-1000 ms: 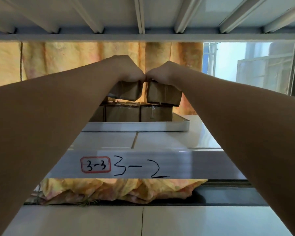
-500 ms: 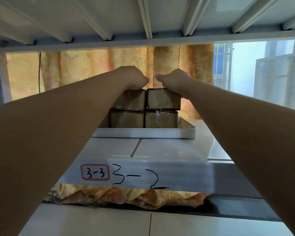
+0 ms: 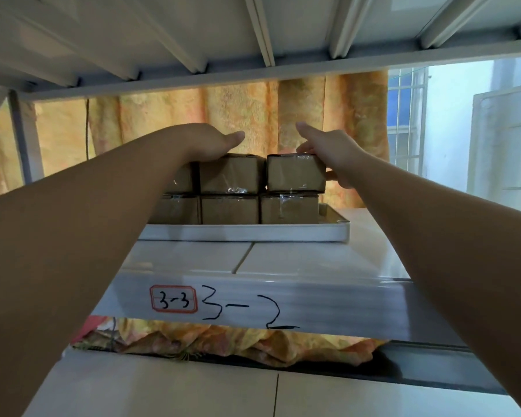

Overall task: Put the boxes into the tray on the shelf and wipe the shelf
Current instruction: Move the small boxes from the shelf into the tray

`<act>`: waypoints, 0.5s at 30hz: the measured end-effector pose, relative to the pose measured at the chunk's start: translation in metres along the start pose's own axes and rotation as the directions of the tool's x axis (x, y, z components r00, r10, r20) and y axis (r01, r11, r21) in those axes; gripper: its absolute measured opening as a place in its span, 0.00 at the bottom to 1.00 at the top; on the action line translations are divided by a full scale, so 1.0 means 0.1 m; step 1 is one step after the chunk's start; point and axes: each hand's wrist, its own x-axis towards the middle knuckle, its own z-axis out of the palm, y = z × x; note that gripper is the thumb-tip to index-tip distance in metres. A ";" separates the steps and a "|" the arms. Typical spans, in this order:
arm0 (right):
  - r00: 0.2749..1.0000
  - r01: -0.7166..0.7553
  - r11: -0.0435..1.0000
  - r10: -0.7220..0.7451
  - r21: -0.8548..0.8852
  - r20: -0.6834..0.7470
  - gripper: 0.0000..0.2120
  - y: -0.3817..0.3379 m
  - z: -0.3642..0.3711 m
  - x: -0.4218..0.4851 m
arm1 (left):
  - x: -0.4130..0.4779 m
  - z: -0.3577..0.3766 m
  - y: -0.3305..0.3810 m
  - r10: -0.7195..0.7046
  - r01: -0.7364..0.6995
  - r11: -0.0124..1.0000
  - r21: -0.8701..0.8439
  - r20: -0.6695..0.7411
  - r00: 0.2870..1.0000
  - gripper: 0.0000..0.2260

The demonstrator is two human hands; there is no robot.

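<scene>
A white tray (image 3: 244,233) stands on the white shelf (image 3: 298,260) and holds brown taped cardboard boxes stacked in two layers. My left hand (image 3: 205,139) lies flat on the top middle box (image 3: 230,174), thumb stretched out, gripping nothing. My right hand (image 3: 334,145) touches the top and right side of the top right box (image 3: 295,173), with its thumb lifted clear. That box sits squarely on the lower right box (image 3: 289,207). My left forearm hides the left end of the stack.
The shelf's front rail bears a label "3-3" (image 3: 174,298) and handwritten "3-2". The underside of the upper shelf (image 3: 253,31) hangs close above my hands. An orange curtain (image 3: 247,109) hangs behind, a window (image 3: 463,121) is at the right, and a lower shelf (image 3: 163,386) lies below.
Both hands lowered the two top boxes onto the stack, then moved apart and opened. The right box, tilted a second ago, now sits level.
</scene>
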 end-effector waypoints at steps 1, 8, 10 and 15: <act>1.000 0.010 1.000 -0.009 -0.003 0.014 0.27 0.01 0.00 0.00 | 0.00 0.01 -0.01 -0.002 0.002 1.000 -0.001 0.007 1.000 0.35; 0.994 0.069 0.997 -0.067 -0.019 0.090 0.27 0.05 0.01 -0.01 | -0.01 0.04 -0.09 0.025 -0.027 0.999 0.021 0.114 0.993 0.43; 0.991 0.096 0.994 -0.091 -0.054 0.095 0.25 0.05 0.02 -0.02 | -0.01 0.01 -0.13 0.059 -0.073 0.995 0.071 0.188 0.980 0.45; 0.983 0.157 0.980 -0.143 -0.119 0.116 0.26 0.05 0.07 -0.03 | 0.03 0.08 -0.22 0.128 -0.129 0.992 0.002 0.101 0.987 0.38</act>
